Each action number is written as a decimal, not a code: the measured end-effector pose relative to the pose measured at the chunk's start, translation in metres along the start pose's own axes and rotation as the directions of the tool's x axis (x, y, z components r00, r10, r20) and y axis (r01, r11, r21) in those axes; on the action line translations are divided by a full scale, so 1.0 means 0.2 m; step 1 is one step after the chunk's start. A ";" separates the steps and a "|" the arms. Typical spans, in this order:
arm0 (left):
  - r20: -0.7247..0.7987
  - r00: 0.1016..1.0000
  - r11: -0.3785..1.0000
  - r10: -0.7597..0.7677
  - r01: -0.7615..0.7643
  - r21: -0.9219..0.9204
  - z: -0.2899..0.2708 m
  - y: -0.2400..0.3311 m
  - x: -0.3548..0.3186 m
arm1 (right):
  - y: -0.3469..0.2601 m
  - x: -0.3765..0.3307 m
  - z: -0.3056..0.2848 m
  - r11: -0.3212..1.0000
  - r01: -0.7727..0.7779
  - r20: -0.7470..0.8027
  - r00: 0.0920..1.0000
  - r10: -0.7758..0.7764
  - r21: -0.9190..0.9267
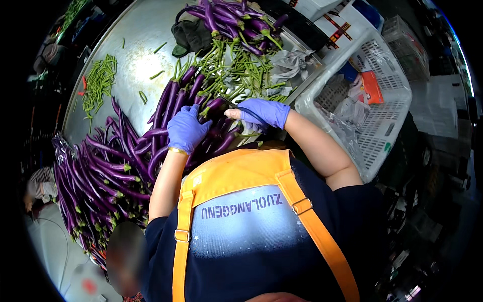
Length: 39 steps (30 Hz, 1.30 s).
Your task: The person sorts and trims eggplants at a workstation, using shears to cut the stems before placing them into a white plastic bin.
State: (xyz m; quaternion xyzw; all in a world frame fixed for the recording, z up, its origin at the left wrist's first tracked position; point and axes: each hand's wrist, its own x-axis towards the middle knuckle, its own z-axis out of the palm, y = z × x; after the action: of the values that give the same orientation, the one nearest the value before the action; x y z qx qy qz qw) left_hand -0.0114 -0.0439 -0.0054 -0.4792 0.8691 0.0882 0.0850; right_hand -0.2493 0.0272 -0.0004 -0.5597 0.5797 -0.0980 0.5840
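Note:
Long purple eggplants point(168, 103) lie in a bunch on the metal table, around both my hands. My left hand point(188, 129), in a blue-purple glove, is closed over an eggplant, its fingertips hidden among the others. Close by on the right, my gloved right hand point(265, 112) grips scissors point(251, 114); mostly their dark handle shows, and the blades are hard to make out. The thumb tip pokes bare out of that glove. Between the hands, an eggplant point(215, 105) points its stem end toward the right hand. Cut green stalks point(239, 70) are heaped just beyond.
A large heap of eggplants point(95, 176) covers the left side. Further eggplants point(231, 20) and a dark cloth point(191, 38) lie at the far side. Green beans point(100, 80) sit far left. At right stands a white plastic crate point(385, 131) with bags inside.

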 end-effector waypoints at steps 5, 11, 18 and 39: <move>-0.028 0.998 0.997 0.048 -0.046 0.059 0.04 0.05 -0.02 | 0.01 0.01 -0.05 0.945 -0.209 0.095 0.977 0.191 0.252; -0.019 0.999 0.997 0.026 -0.024 0.071 0.05 0.06 -0.08 | -0.09 0.10 -0.15 0.938 -0.333 0.165 0.935 0.315 0.096; -0.051 0.998 0.999 0.020 -0.019 0.027 0.07 0.03 -0.08 | -0.10 0.28 -0.12 0.945 -0.312 0.144 0.944 0.296 0.102; 0.238 0.971 0.968 0.037 0.024 -0.250 0.04 -0.21 0.18 | 0.11 0.14 0.02 0.940 -0.012 -0.121 0.991 0.056 0.342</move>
State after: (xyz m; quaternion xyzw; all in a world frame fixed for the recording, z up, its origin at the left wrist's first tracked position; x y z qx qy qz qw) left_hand 0.0060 -0.0929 -0.0239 -0.4689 0.8357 0.2554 0.1281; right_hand -0.2506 0.0160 -0.0343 -0.4327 0.6000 -0.2226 0.6350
